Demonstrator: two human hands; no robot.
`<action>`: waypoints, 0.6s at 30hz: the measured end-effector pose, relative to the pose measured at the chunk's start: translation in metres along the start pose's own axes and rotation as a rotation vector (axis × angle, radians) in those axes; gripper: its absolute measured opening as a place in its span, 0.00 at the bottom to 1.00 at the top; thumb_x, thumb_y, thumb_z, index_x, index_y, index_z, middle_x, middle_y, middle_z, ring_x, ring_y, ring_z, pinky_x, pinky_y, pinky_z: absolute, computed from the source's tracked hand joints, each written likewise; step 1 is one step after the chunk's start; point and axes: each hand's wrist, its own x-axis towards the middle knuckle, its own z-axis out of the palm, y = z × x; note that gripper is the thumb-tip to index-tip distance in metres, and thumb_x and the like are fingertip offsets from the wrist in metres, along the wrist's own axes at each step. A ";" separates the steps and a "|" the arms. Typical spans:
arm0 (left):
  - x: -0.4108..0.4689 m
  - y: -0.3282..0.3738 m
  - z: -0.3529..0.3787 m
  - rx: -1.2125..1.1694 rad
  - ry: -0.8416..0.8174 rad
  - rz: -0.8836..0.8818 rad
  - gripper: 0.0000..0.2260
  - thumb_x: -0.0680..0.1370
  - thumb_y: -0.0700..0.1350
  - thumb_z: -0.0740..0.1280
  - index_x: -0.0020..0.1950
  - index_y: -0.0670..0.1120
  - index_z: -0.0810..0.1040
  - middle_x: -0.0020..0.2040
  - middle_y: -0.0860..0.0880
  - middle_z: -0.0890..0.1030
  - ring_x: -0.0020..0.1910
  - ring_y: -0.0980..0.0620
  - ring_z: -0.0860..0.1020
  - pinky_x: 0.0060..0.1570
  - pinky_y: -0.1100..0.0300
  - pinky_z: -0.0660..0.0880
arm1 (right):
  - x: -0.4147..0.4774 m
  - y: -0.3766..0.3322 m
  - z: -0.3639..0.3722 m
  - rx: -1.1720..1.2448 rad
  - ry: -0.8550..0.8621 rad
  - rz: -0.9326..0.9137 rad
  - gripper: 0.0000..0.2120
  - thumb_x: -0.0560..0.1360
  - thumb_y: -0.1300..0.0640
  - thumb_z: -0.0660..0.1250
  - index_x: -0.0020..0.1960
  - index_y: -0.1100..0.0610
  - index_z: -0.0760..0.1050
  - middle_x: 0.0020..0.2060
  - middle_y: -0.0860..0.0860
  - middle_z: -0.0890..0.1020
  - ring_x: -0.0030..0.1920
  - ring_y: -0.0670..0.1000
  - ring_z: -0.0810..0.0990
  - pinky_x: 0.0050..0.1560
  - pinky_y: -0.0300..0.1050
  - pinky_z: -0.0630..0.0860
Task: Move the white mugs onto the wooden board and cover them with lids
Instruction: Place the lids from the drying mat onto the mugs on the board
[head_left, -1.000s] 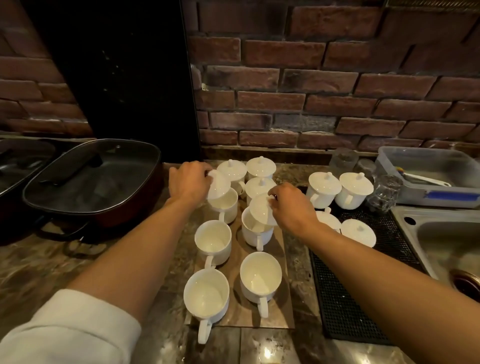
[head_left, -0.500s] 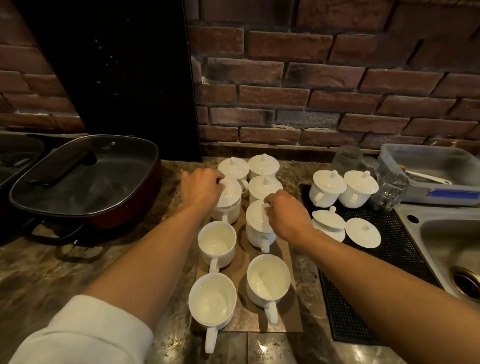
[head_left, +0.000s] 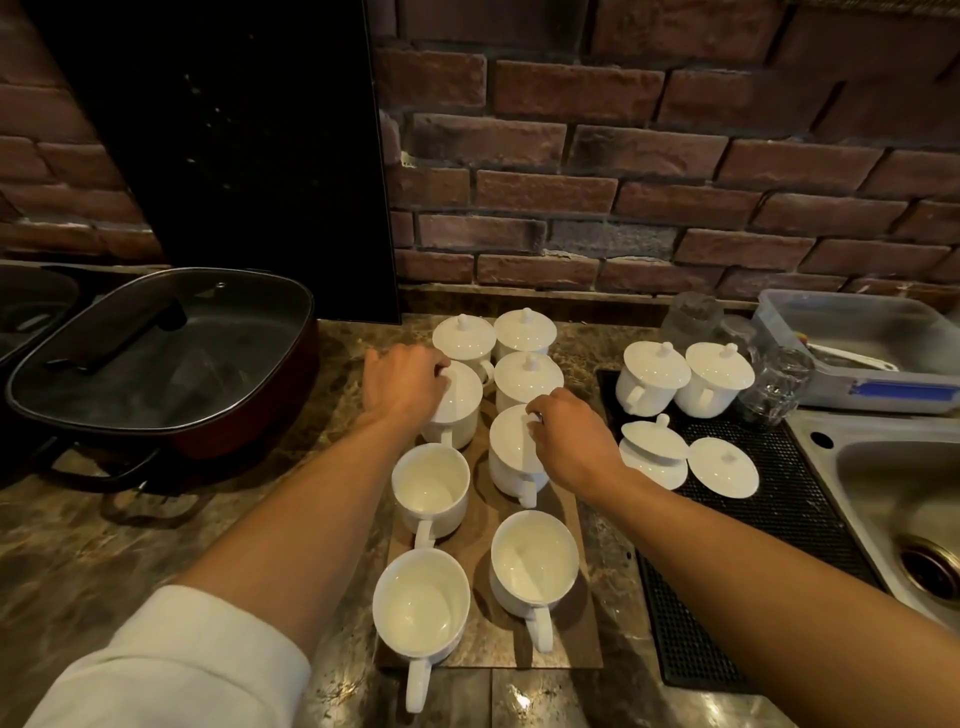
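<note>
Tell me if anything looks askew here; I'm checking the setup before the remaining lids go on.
The lid stack on the black mat looks tilted, its top lid sitting unevenly. The nearest-left open mug has its handle hanging past the wooden board edge.

Dim brick wall (head_left: 649, 171), marble counter (head_left: 104, 545)

We count eight white mugs on wooden board (head_left: 563, 525), two columns. Far five lidded (head_left: 524, 330), lids seated flat. Near three open (head_left: 431, 488), upright, handles toward us. Spare lid (head_left: 723, 466) lies off board, right.
</note>
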 end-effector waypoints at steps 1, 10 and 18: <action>0.000 0.000 0.000 0.001 -0.002 0.001 0.13 0.77 0.49 0.68 0.62 0.54 0.78 0.56 0.50 0.82 0.55 0.48 0.77 0.62 0.49 0.63 | 0.000 0.001 0.001 0.001 -0.001 0.003 0.18 0.76 0.62 0.64 0.66 0.57 0.73 0.61 0.55 0.76 0.56 0.57 0.79 0.54 0.52 0.80; 0.002 -0.002 0.007 -0.001 -0.013 -0.003 0.12 0.77 0.48 0.68 0.61 0.53 0.78 0.55 0.50 0.82 0.54 0.49 0.77 0.63 0.49 0.63 | 0.002 0.000 0.005 0.011 -0.009 -0.003 0.18 0.76 0.62 0.65 0.66 0.57 0.73 0.61 0.56 0.76 0.56 0.58 0.79 0.55 0.52 0.79; 0.007 -0.002 0.014 -0.001 -0.017 0.002 0.12 0.77 0.49 0.68 0.60 0.54 0.79 0.53 0.50 0.82 0.53 0.49 0.78 0.63 0.49 0.63 | 0.005 0.002 0.006 0.009 -0.034 -0.010 0.19 0.77 0.63 0.64 0.67 0.57 0.72 0.61 0.56 0.76 0.56 0.57 0.78 0.54 0.49 0.78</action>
